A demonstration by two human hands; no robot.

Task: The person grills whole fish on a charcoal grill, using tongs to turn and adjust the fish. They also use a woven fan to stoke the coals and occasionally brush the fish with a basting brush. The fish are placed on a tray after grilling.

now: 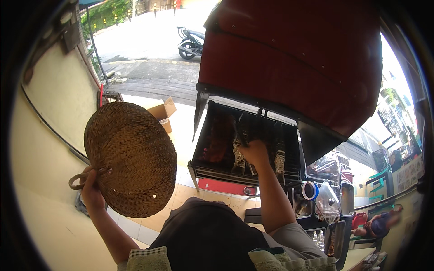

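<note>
My left hand [91, 187] is closed round the short handle of a broad woven fan [131, 158], held up at the left with its loop sticking out past my fingers. Over the charcoal grill [199, 168] my right hand [254, 152] is closed on a dark slim tool [239, 134]; its full shape is lost against the dark grill. Long foil-wrapped pieces [238, 158] lie beside that hand, and another foil-wrapped piece [280, 161] is to its right. Reddish glowing coals [214, 151] show at the grill's left side.
A large dark red hood [294, 49] rises over the grill. To the right stand trays with a clear-lidded container [327, 201] and a blue-rimmed tub [310, 190]. An open cardboard box [163, 112] sits beyond the fan. Farther off are a parked motorbike [191, 44] and a seated person [377, 225].
</note>
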